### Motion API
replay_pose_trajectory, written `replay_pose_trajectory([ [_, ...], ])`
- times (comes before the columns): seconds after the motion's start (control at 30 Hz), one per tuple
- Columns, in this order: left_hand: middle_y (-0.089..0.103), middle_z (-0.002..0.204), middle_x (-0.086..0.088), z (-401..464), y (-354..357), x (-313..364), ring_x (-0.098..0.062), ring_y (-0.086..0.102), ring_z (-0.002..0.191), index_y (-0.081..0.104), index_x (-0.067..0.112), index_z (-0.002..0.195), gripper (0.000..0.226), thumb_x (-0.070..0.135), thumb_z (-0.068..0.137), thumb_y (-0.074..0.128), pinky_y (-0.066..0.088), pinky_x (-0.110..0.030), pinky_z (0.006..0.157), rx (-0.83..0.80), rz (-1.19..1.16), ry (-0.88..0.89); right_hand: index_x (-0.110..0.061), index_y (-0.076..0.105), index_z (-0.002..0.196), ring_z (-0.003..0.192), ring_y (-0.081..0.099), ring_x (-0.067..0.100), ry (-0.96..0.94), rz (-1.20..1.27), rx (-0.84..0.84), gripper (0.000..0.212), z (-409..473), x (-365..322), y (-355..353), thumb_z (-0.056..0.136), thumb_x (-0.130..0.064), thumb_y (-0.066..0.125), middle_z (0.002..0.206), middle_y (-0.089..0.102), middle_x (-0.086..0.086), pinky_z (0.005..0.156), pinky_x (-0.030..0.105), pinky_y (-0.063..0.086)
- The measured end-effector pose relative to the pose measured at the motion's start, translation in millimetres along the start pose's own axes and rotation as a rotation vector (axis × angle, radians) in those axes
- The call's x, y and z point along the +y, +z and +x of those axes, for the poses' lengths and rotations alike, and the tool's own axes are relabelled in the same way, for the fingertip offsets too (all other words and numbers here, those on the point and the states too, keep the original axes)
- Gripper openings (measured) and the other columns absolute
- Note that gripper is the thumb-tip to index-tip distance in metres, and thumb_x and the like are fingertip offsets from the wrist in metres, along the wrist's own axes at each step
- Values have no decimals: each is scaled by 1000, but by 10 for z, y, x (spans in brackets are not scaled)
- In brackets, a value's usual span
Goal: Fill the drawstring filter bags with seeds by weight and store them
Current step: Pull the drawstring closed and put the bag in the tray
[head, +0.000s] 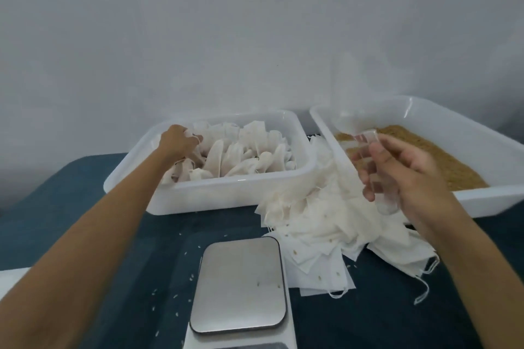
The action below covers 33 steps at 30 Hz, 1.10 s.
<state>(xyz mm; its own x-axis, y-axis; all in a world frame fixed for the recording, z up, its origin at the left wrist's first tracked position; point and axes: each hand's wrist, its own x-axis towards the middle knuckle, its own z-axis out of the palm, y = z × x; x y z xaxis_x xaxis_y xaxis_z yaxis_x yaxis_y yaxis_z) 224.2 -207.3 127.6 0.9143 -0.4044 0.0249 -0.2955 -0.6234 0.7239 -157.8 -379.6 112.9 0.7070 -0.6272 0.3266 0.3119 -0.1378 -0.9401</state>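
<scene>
Head camera footage is taken up by a dark blue table (93,224), and the scene is read from nine o'clock across to three o'clock. At nine o'clock the left arm is stretched forward, and the left hand (177,140) is seen inside a white tub (215,193) at about eleven o'clock. Its fingers are curled down among the filled bags (249,153) heaped in that tub; whether one bag is actually gripped cannot be told, since the fingertips are hidden by the hand itself. At six o'clock a kitchen scale (241,283) is placed near the bottom edge, with a few loose seeds on its steel plate, and more stray grains are scattered over the table to its left. Just right of the scale, towards four o'clock, a pile of empty bags (320,224) is spread flat, with drawstrings trailing off its right side; the pile lies between the two tubs and touches both. At two o'clock a second white tub (425,106) is set, and its floor is covered by brown seeds (442,156). In front of it, at about three o'clock, the right hand (408,176) is raised above the pile, and a clear plastic scoop (365,144) is held by its handle between thumb and curled fingers, the bowl pointing up and left over the seed tub's near rim.
</scene>
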Motion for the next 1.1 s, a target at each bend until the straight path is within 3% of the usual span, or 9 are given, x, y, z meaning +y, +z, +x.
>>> replay_pose_trajectory([
  [0.1,69,124,-18,-82,-62,16,-36,67,101,63,1,128,48,24,89,79,56,-48,91,22,46,34,-12,70,113,66,61,12,68,-131,174,25,222,-49,-328,98,-32,63,98,71,8,51,26,52],
  [0.2,66,127,-16,-275,-131,26,-25,62,85,63,8,131,47,21,88,75,49,-40,82,134,90,142,-8,67,108,73,67,16,257,-572,280,19,557,-50,-706,99,-24,64,96,71,7,63,31,57],
  [0.3,65,126,-17,-557,-135,55,-33,61,107,64,7,129,41,19,91,71,48,-45,95,345,160,348,-3,69,100,77,69,19,482,-1075,169,15,801,42,-954,93,-17,67,86,71,5,69,32,53],
  [0.37,67,113,-14,-821,-73,125,-31,61,101,67,8,119,27,13,93,71,49,-40,89,390,140,507,-2,66,103,76,66,20,548,-1285,112,17,863,148,-1006,90,-13,70,85,68,6,66,30,49],
  [0.5,66,77,7,-1385,251,315,-11,58,70,74,14,91,5,10,93,74,43,-18,66,107,112,740,-7,68,94,75,64,21,566,-1456,64,13,865,348,-1011,84,-12,76,82,66,6,70,34,52],
  [0.6,66,76,11,-1663,594,427,-9,57,68,75,17,84,9,12,92,76,47,-23,68,-119,159,841,-12,65,83,71,61,18,562,-1516,49,16,866,376,-1010,82,-19,80,78,64,3,67,33,51],
  [0.83,66,104,4,-2034,1299,688,-15,59,91,74,20,115,22,32,98,71,47,-31,77,-363,446,1156,-16,58,82,73,59,17,611,-1589,-64,25,822,345,-999,84,-28,80,82,62,1,69,34,50],
  [0.97,60,118,-2,-2088,1485,765,-23,59,101,67,19,129,34,28,96,71,49,-36,82,-329,655,1271,-11,67,100,79,63,20,367,-1501,100,16,688,195,-910,92,-25,69,90,66,3,68,35,51],
  [1.1,63,102,-5,-2094,1494,746,-25,59,86,76,13,100,15,3,91,68,39,-33,65,-200,726,1353,-15,68,111,86,66,16,-128,-1217,330,19,418,-10,-511,100,-28,60,98,71,-4,79,37,56],
])
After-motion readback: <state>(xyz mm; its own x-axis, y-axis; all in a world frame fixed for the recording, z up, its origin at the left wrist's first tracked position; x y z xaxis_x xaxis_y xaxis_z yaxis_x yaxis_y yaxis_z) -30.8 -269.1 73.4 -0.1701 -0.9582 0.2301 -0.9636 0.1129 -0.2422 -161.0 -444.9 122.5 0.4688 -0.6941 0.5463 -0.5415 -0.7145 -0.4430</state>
